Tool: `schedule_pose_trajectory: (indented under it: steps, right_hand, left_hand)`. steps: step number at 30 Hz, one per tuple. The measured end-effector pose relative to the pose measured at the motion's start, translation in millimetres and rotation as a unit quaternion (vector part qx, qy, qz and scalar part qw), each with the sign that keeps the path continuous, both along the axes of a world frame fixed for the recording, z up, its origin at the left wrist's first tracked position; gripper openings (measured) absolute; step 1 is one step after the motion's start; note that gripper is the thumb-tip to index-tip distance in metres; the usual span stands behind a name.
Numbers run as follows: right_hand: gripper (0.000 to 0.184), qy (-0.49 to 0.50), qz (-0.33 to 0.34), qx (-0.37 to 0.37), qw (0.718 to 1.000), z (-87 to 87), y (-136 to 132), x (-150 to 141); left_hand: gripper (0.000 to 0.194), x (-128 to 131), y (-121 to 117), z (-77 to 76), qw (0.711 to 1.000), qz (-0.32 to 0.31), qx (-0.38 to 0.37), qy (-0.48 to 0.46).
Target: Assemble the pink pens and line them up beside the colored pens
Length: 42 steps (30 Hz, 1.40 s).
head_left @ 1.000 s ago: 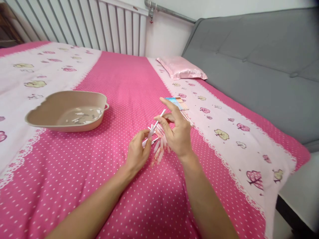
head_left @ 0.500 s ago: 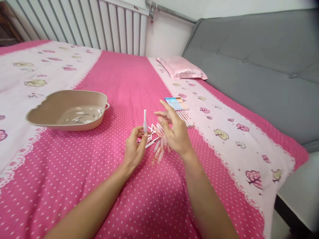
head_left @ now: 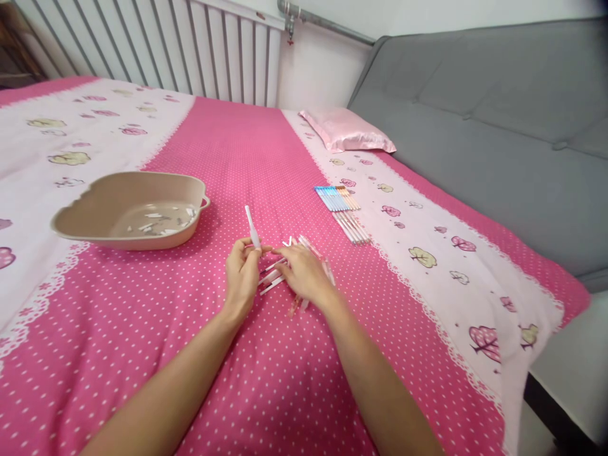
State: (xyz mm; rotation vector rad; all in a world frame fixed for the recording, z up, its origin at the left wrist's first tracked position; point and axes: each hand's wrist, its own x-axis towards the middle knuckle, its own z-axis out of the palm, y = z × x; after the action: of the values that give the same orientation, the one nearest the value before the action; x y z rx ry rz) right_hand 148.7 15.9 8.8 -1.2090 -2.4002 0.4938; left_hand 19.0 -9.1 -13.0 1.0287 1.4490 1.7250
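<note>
My left hand (head_left: 242, 269) pinches a slim white pen-like stick (head_left: 252, 227) between thumb and fingers. The stick stands up, leaning a little left, with a thin upper end and a wider, paler lower part. My right hand (head_left: 304, 271) reaches palm down over a loose pile of white sticks (head_left: 272, 283) and pinkish translucent pieces (head_left: 304, 306). Its fingers stretch left, apart, close to the left fingertips; part of the pile is hidden beneath it. I cannot see anything held in it.
A beige basin (head_left: 128, 243) with several small white and grey pieces inside stands at left. Right of the pile lie rows of blue pens (head_left: 332, 198), orange pens (head_left: 349, 199) and pinkish-white pens (head_left: 351, 228). A pink pillow (head_left: 346, 130) rests by the grey headboard (head_left: 475, 107).
My left hand has moved left with the stick, which now points up and left. My right hand has come away from the stick and down onto the pile, uncovering the rows of pens.
</note>
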Motion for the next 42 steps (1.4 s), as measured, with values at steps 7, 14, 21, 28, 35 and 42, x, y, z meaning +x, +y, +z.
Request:
schedule_pose_trajectory:
  steps: [7,14,21,28,35,42]
  right_hand:
    - [0.026,-0.074,0.042,0.055,0.995,-22.7,-8,-16]
    - [0.040,-0.127,0.023,0.047,0.990,-9.9,-3,-4]
    - [0.015,-0.085,-0.017,0.013,0.996,10.3,7,14]
    - [0.024,-0.044,-0.195,-0.003,0.980,11.8,18,39]
    - [0.019,-0.053,-0.208,-0.016,0.976,-3.3,20,35]
    - [0.018,-0.051,-0.186,0.014,0.981,-14.0,21,26]
  left_hand:
    - [0.011,1,-1,2.6,1.000,0.007,0.000,0.001]
    - [0.012,2,-3,2.9,1.000,-0.008,0.003,0.007]
    - [0.013,2,-3,3.4,1.000,-0.015,0.003,0.010]
    - [0.014,3,-3,1.7,1.000,-0.014,0.001,0.020]
    - [0.015,4,-4,2.2,1.000,-0.018,-0.003,0.019]
    - [0.014,5,-4,2.2,1.000,-0.026,0.000,0.003]
